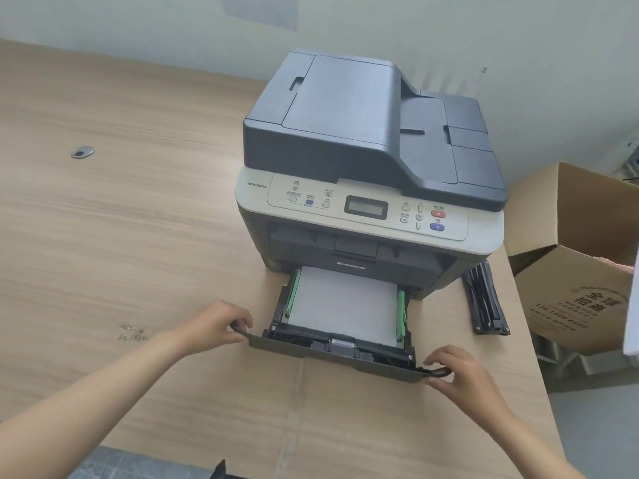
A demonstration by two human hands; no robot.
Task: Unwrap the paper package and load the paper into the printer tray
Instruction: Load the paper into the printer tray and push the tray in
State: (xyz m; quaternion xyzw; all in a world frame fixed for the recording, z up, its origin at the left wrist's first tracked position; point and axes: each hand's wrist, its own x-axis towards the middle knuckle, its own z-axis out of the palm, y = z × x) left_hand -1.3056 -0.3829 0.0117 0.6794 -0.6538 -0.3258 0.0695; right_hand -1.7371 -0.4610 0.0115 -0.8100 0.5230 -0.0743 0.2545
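A grey and dark printer [370,160] stands on the wooden desk against the wall. Its black paper tray [332,354] is pulled partway out at the bottom front. A stack of white paper [342,302] lies flat in the tray between green side guides. My left hand [218,326] pinches the tray's front panel at its left end. My right hand [456,371] pinches the same panel at its right end. No paper wrapper is in view.
An open cardboard box [581,271] stands off the desk's right edge. A black folded object [487,299] lies on the desk right of the printer. A metal cable grommet [82,152] sits far left. The desk's right edge runs close by the tray.
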